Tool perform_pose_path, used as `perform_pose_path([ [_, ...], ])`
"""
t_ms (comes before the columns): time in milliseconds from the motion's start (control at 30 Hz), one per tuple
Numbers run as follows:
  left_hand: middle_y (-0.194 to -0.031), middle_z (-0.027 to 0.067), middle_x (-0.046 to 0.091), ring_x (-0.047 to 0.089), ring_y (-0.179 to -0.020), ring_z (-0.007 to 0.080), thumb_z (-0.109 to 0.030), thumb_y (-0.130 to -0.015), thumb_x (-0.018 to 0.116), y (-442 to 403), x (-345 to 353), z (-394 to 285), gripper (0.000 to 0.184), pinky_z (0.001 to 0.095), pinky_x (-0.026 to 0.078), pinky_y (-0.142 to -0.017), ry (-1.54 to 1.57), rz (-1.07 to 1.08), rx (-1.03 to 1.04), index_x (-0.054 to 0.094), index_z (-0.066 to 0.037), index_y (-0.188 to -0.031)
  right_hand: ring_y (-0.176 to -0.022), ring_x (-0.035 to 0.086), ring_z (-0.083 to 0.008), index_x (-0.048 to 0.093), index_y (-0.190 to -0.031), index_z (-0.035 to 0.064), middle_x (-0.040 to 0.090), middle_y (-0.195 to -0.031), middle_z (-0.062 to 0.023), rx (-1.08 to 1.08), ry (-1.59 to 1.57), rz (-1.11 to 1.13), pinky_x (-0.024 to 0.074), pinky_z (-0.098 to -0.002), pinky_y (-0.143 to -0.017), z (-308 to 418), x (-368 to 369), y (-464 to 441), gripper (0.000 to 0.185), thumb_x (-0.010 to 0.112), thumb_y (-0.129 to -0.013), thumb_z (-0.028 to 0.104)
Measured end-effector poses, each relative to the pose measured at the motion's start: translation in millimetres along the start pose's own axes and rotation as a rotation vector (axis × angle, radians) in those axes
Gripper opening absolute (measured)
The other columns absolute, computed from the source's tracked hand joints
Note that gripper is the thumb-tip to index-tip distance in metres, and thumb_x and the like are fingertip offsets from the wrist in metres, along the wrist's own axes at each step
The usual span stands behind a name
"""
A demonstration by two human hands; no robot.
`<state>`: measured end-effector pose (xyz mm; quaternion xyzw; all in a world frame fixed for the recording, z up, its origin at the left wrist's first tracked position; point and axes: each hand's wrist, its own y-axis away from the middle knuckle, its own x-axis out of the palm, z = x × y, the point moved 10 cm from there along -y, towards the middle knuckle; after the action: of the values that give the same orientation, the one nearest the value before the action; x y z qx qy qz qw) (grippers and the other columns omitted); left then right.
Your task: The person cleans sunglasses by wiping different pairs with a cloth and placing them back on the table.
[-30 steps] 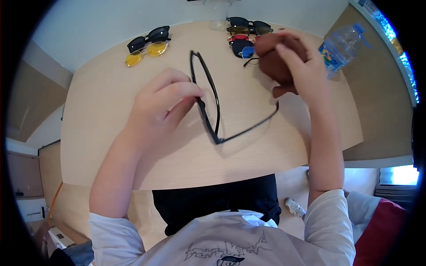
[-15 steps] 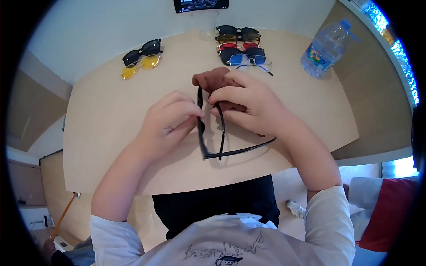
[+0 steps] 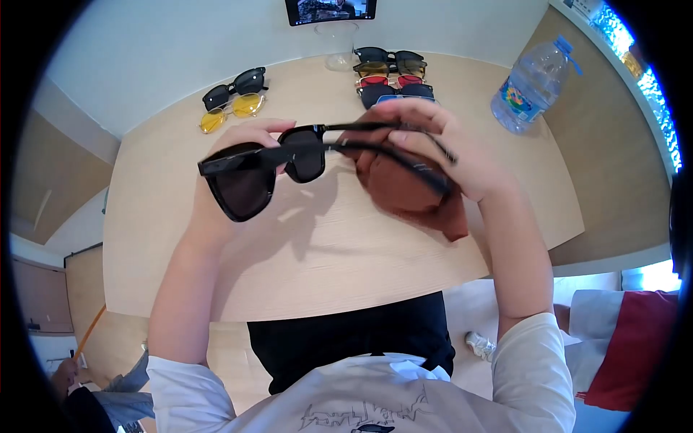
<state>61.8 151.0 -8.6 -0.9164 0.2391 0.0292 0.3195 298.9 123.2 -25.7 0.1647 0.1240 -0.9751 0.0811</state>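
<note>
Black sunglasses (image 3: 244, 182) with dark lenses are held up over the table, lenses toward the left and temples stretching right. My left hand (image 3: 234, 148) is closed on their front frame, partly hidden behind the lenses. A reddish-brown cloth (image 3: 404, 184) hangs from my right hand (image 3: 455, 148), whose fingers are closed on it beside the temple tips. The temples pass over the cloth; whether the right fingers also grip a temple is unclear.
On the wooden table (image 3: 346, 289), black sunglasses (image 3: 234, 88) and yellow-lensed glasses (image 3: 232, 113) lie at back left. Several glasses (image 3: 390, 68) are stacked in a column at back centre, near a clear cup (image 3: 339, 54). A water bottle (image 3: 530, 86) stands right; a screen (image 3: 330, 10) is behind.
The sunglasses have turned so their lenses face left and their temples point right. The right hand and cloth have moved from the front frame to the temples.
</note>
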Motion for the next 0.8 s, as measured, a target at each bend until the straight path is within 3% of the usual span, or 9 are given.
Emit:
perform_pose_path([
  [67, -0.125, 0.0158, 0.066, 0.065, -0.096, 0.0170, 0.007, -0.087, 0.067, -1.0, 1.3, -7.1, 0.022, 0.0331, 0.053, -0.088, -0.122, 0.057, 0.038, 0.066, -0.003, -0.106, -0.119, 0.060, -0.0207, 0.060, -0.134, 0.0039, 0.063, -0.130, -0.0111, 0.215, -0.481, -0.093, 0.0448, -0.0322, -0.107, -14.3, -7.8, -0.9, 0.041, 0.059, -0.097, 0.020],
  [133, -0.124, 0.0162, 0.067, 0.066, -0.098, 0.0178, 0.008, -0.086, 0.067, 5.3, 18.6, -6.9, 0.022, 0.0339, 0.054, -0.088, 0.053, 0.160, -0.070, 0.066, -0.004, -0.105, -0.122, 0.059, -0.0221, 0.057, -0.137, 0.0016, 0.062, -0.132, -0.0133, 0.131, -0.453, -0.102, 0.0438, -0.0333, -0.108, -11.1, -12.6, -4.3, 0.046, 0.049, -0.096, 0.020],
  [233, -0.126, 0.0157, 0.066, 0.066, -0.104, 0.0204, 0.007, -0.085, 0.068, 10.6, 35.7, -14.1, 0.022, 0.0326, 0.054, -0.087, -0.148, 0.283, -0.021, 0.068, -0.006, -0.103, -0.117, 0.058, -0.0183, 0.054, -0.142, 0.0026, 0.060, -0.132, -0.0122, 0.085, -0.591, 0.175, 0.0430, -0.0329, -0.104, 11.1, 27.4, 3.1, 0.051, 0.043, -0.094, 0.017],
  [267, -0.126, 0.0173, 0.065, 0.066, -0.101, 0.0207, 0.005, -0.087, 0.069, 12.6, 40.1, -16.5, 0.019, 0.0320, 0.055, -0.085, -0.212, 0.302, 0.010, 0.067, -0.007, -0.102, -0.113, 0.057, -0.0168, 0.054, -0.143, 0.0065, 0.058, -0.134, -0.0099, 0.208, -0.259, 0.090, 0.0462, -0.0303, -0.098, -12.3, 24.8, 4.3, 0.050, 0.044, -0.095, 0.013],
  [367, -0.123, 0.0146, 0.067, 0.068, -0.102, 0.0223, 0.008, -0.084, 0.070, 15.1, 50.2, -22.9, 0.025, 0.0331, 0.057, -0.082, -0.323, 0.323, 0.045, 0.068, -0.009, -0.102, -0.112, 0.057, -0.0168, 0.053, -0.145, 0.0096, 0.058, -0.132, -0.0073, 0.337, -0.292, 0.253, 0.0491, -0.0283, -0.091, -7.9, 55.9, 18.0, 0.051, 0.053, -0.094, 0.009],
  [433, -0.123, 0.0141, 0.067, 0.068, -0.102, 0.0229, 0.010, -0.082, 0.071, 15.4, 51.4, -22.6, 0.027, 0.0335, 0.057, -0.083, -0.325, 0.311, 0.049, 0.068, -0.010, -0.101, -0.102, 0.061, -0.0202, 0.053, -0.139, 0.0038, 0.065, -0.114, -0.0086, 0.050, -0.059, 0.228, 0.0494, -0.0330, -0.090, 15.0, 56.5, 13.1, 0.052, 0.065, -0.089, 0.009],
  [567, -0.122, 0.0129, 0.067, 0.068, -0.103, 0.0234, 0.011, -0.080, 0.072, 17.9, 54.6, -23.3, 0.029, 0.0337, 0.057, -0.085, -0.272, 0.315, 0.049, 0.068, -0.009, -0.101, -0.103, 0.061, -0.0206, 0.057, -0.138, 0.0066, 0.064, -0.115, -0.0087, -0.233, 0.328, 0.099, 0.0527, -0.0306, -0.084, 25.0, 53.6, 13.4, 0.054, 0.072, -0.087, 0.013],
  [633, -0.122, 0.0128, 0.067, 0.067, -0.104, 0.0239, 0.009, -0.081, 0.072, 17.8, 55.0, -23.5, 0.026, 0.0335, 0.057, -0.085, -0.286, 0.323, 0.056, 0.068, -0.008, -0.101, -0.101, 0.067, -0.0283, 0.060, -0.127, 0.0016, 0.069, -0.108, -0.0164, -0.170, 0.381, 0.157, 0.0522, -0.0343, -0.089, 23.6, 57.2, 11.1, 0.044, 0.069, -0.084, 0.012],
  [800, -0.120, 0.0119, 0.068, 0.066, -0.105, 0.0249, -0.001, -0.087, 0.073, 15.7, 50.4, -23.3, 0.016, 0.0330, 0.056, -0.083, -0.274, 0.368, 0.068, 0.067, -0.006, -0.101, -0.097, 0.066, -0.0237, 0.061, -0.120, 0.0008, 0.069, -0.104, -0.0143, 0.246, 0.141, 0.253, 0.0532, -0.0348, -0.086, -0.1, 53.8, 17.2, 0.039, 0.063, -0.084, 0.013],
])
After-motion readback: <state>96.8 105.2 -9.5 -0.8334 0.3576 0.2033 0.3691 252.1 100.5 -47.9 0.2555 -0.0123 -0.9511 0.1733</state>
